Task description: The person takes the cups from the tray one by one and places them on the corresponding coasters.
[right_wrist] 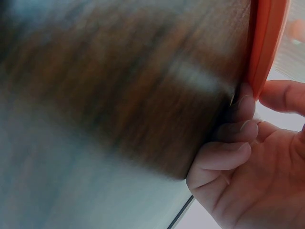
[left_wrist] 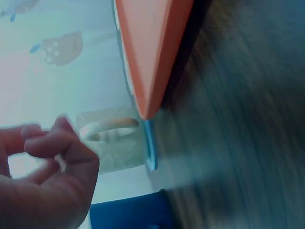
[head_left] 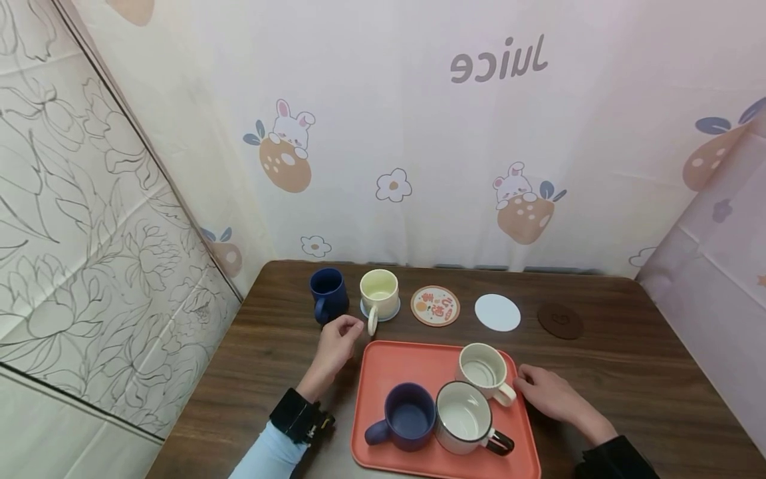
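1. The cream mug (head_left: 380, 291) sat on a light blue coaster (head_left: 380, 311) at the back of the counter (head_left: 628, 359), handle pointing toward me. I'd guess glazed ceramic: stiff, a bit slick, chips if knocked. The handle looked like the obvious place to take it, or around the body.
2. My left hand (head_left: 336, 344) hovered just beside that handle, fingers (left_wrist: 50, 138) loosely curled and holding nothing. The left wrist view was blurry but showed daylight between them and the mug.
3. A navy mug (head_left: 328, 294) stood right beside the cream one on its left, close enough that they may have been touching.
4. In the same back row, going right: a printed round coaster (head_left: 435, 305), a plain white coaster (head_left: 497, 312) and a dark brown coaster (head_left: 560, 320), all bare.
5. Nearer me was the orange tray (head_left: 407, 359) with three mugs: a second cream mug (head_left: 483, 369), a white mug with a dark handle (head_left: 465, 419) and a blue mug (head_left: 408, 417).
6. My right hand (head_left: 552, 394) rested at the tray's right edge, fingers curled with their tips against the rim, thumb apart. I couldn't tell if it was really gripping.
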### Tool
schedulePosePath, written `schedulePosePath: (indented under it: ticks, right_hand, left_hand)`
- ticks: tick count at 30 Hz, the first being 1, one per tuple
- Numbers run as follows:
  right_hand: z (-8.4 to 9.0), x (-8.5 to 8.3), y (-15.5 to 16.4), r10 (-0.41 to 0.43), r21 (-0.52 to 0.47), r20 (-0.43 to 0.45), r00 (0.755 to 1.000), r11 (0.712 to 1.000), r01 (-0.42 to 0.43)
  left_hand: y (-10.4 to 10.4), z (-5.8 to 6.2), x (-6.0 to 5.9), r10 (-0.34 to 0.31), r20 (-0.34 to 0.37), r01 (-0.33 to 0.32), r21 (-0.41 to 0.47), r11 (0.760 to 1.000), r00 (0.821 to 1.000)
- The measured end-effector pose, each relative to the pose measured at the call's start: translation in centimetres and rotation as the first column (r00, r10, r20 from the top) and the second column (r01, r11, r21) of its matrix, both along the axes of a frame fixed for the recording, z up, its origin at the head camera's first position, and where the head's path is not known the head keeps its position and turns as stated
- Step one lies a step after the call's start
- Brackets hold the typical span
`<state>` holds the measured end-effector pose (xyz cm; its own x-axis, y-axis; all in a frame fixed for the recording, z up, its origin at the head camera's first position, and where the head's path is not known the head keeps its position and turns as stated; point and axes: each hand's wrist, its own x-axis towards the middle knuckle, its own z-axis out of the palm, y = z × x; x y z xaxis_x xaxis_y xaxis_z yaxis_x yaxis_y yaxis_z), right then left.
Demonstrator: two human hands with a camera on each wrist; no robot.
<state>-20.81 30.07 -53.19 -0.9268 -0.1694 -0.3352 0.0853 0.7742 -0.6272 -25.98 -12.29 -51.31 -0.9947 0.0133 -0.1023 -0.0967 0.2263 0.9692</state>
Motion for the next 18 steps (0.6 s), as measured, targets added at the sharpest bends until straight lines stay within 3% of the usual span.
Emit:
schedulePosePath:
  ticks: [3,5,8,11,14,18]
  right_hand:
    - [-0.1,-0.1,0.0,0.002,0.002,-0.001,1.0,1.0,-0.002]
    - [-0.1,-0.1,0.0,-0.001,0.002,-0.001,1.0,1.0,0.001]
    - [-0.1,-0.2,0.1,-0.008,0.003,0.006,1.0,1.0,0.008]
    - [-0.1,-0.1,0.0,-0.009,0.006,0.012,1.0,1.0,0.009]
    - [-0.1,-0.1,0.0,-0.008,0.008,0.009,1.0,1.0,0.008]
    - [-0.1,-0.1,0.0,-0.007,0.002,0.008,1.0,1.0,0.007]
  left_hand:
    - [-0.6,0.6,1.5,-0.133,-0.01,0.131,-0.094,0.987,0.991]
    - [-1.1,1.0,2.4,-0.268,0.028,0.269,-0.133,0.954,0.963]
    - [-1.7,1.7,3.7,-0.471,0.118,0.483,-0.123,0.867,0.874]
    - [-2.2,2.1,4.8,-0.604,0.195,0.627,-0.087,0.774,0.773]
    - [-2.5,2.3,5.5,-0.676,0.227,0.7,-0.043,0.713,0.701]
    - [-2.6,2.0,6.1,-0.751,0.222,0.766,0.031,0.642,0.621]
